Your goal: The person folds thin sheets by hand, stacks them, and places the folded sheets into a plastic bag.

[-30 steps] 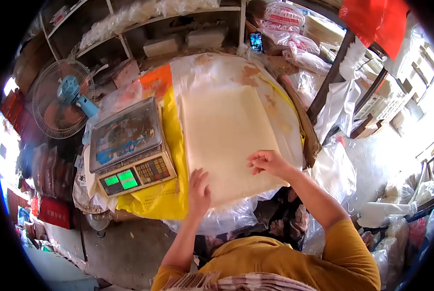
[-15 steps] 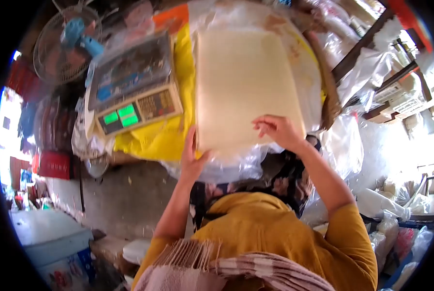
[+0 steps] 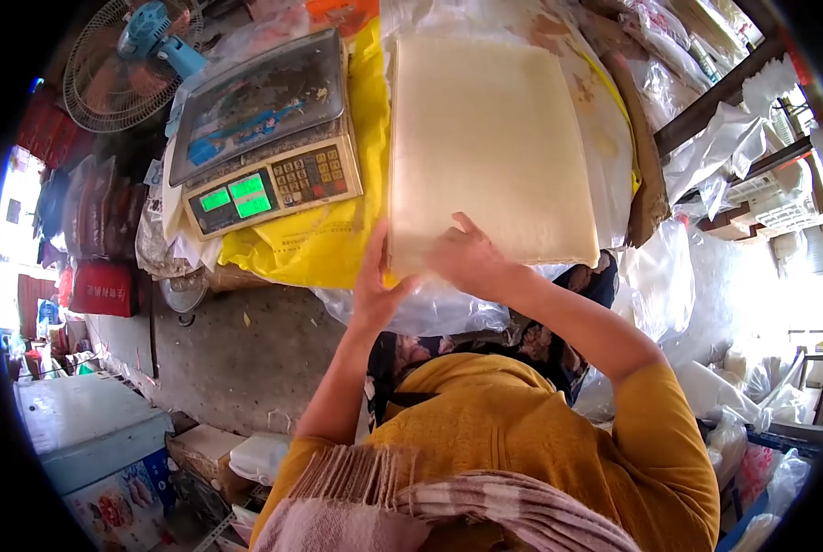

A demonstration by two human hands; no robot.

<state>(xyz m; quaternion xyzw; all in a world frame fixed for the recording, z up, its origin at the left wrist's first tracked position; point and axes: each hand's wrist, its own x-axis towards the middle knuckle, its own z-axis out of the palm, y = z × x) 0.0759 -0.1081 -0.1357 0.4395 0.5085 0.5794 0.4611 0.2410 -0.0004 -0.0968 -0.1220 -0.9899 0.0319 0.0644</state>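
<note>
A thick pile of cream-coloured sheets (image 3: 490,138), seemingly paper, lies before me with its edges squared. My left hand (image 3: 377,287) rests against the pile's near left corner, fingers stretched along the side and thumb spread apart. Over the near edge, close to that corner, is my right hand (image 3: 471,265). Its fingers are bent and smeared by motion, so whether they pinch a sheet cannot be made out.
Left of the pile, a digital scale (image 3: 269,138) with green displays stands on a yellow plastic sheet (image 3: 292,248). A fan (image 3: 140,55) is behind it. Clear plastic bags (image 3: 660,276) hang at the right. A lidded box (image 3: 90,423) stands at the lower left.
My right hand has moved left along the near edge, toward the left corner. My left hand stays beside that corner. The whole view has shifted slightly.
</note>
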